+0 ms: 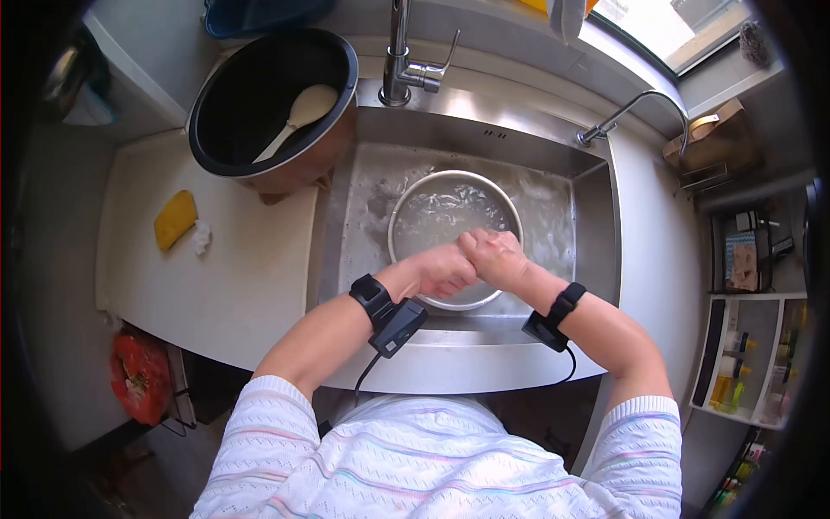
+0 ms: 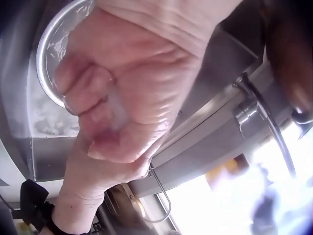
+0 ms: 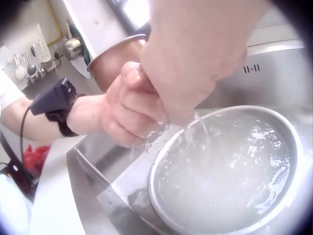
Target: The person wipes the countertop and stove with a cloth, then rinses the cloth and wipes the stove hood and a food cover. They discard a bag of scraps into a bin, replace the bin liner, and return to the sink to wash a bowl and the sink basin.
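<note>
Both hands meet over the near side of a round metal basin (image 1: 393,227) filled with cloudy water. The left hand (image 1: 445,270) has its fingers curled in toward the palm. A small whitish wet patch (image 2: 117,111) shows between its fingertips and palm; I cannot tell what it is. Against the left hand lies the right hand (image 1: 494,257), back upward in the head view, its fingers mostly hidden. Water drips from beneath the hands in the right wrist view. The basin stands in a steel sink (image 1: 596,227) with water around it.
A dark-lined pot (image 1: 226,130) holding a pale rice paddle (image 1: 313,105) overhangs the sink's left edge. On the left counter lie a yellow sponge (image 1: 175,220) and a crumpled white scrap (image 1: 201,237). A faucet (image 1: 397,69) and a thin curved spout (image 1: 644,104) rise behind the sink.
</note>
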### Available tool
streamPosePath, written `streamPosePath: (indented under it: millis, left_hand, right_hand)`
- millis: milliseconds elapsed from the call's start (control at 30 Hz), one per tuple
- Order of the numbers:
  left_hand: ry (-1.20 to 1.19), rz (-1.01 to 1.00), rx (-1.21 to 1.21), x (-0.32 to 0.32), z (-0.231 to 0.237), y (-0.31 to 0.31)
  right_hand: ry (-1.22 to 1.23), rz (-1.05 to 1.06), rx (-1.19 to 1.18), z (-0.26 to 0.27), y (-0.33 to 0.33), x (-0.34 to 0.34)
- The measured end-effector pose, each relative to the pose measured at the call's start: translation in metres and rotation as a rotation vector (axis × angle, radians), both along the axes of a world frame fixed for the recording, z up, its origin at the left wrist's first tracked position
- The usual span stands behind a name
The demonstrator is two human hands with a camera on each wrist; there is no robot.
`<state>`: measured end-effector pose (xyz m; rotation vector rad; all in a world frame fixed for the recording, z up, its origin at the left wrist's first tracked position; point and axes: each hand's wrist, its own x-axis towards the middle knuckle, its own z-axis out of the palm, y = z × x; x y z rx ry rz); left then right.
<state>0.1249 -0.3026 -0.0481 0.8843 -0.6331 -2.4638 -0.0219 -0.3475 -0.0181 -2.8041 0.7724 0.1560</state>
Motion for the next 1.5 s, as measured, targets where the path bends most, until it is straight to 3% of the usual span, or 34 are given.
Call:
streamPosePath:
  millis: [67,100,167,200,267,367,467,600,667,700,767,833,900,967,1067,1167,1233,1367,1433,1467,1500]
  left_hand:
    - [-0.209,-0.002,-0.079,-0.005,-0.011,0.001]
    - [-0.205,-0.006,-0.076,-0.007,-0.015,0.001]
    - [-0.688,-0.146,-0.374,-0.008,-0.024,0.003]
    - [-0.683,-0.155,-0.374,-0.01,-0.03,0.003]
    - [-1.125,-0.291,-0.844,-0.014,-0.042,0.004]
    - [-1.253,-0.366,-0.731,-0.016,-0.037,0.005]
    - [-1.283,-0.203,-0.827,-0.02,-0.036,0.009]
    - [-1.312,-0.003,-0.966,-0.023,-0.031,0.007]
    - [-0.704,0.024,-0.587,-0.01,-0.012,-0.002]
    - [-0.699,0.022,-0.587,-0.001,-0.011,-0.004]
    - [0.076,0.006,0.089,0.013,-0.01,-0.005]
    - [0.164,0.06,0.155,0.007,0.01,0.007]
    - [0.273,-0.062,0.15,0.003,0.012,0.014]
    - [0.256,-0.063,0.152,0.002,0.014,0.014]
    - [0.173,-0.106,0.071,0.004,0.014,0.009]
    - [0.004,-0.074,0.05,0.001,0.016,0.008]
    - [-0.247,-0.049,-0.043,-0.001,0.012,0.007]
    - [-0.431,0.008,-0.143,-0.003,-0.007,0.005]
    - [-0.757,-0.073,-0.447,-0.001,-0.013,0.003]
    - [-0.757,-0.074,-0.446,-0.002,-0.019,0.002]
    - [-0.906,-0.128,-0.611,-0.003,-0.023,0.0]
  right_hand:
    - [0.056,-0.033,0.032,-0.013,0.001,0.003]
    - [0.109,-0.06,0.059,-0.019,0.002,0.006]
    - [0.13,-0.132,0.125,-0.027,0.006,0.011]
    - [0.15,-0.202,0.189,-0.032,0.008,0.012]
    - [0.135,-0.248,0.25,-0.045,0.011,0.013]
    - [0.091,-0.301,0.355,-0.077,0.011,0.007]
    - [0.139,-0.314,0.396,-0.071,0.006,0.004]
    - [0.283,-0.389,0.315,-0.014,-0.006,0.004]
    - [0.129,-0.325,0.049,0.02,-0.001,-0.005]
    - [0.133,-0.328,0.049,0.026,0.006,-0.007]
    - [-0.214,-0.016,-0.347,0.032,0.024,-0.01]
    - [-0.252,-0.013,-0.35,0.033,0.034,-0.009]
    - [-0.289,-0.011,-0.345,0.033,0.036,-0.006]
    - [-0.225,-0.018,-0.148,0.032,0.029,-0.003]
    - [-0.051,0.01,-0.127,0.027,0.02,-0.001]
    - [-0.009,-0.014,-0.054,0.016,0.017,0.0]
    - [0.038,-0.06,-0.005,0.005,0.015,0.004]
    - [0.167,-0.189,0.139,-0.003,0.014,0.017]
    - [0.15,-0.231,0.152,-0.02,0.013,0.018]
    - [0.134,-0.272,0.162,-0.028,0.013,0.018]
    - [0.134,-0.272,0.164,-0.03,0.014,0.019]
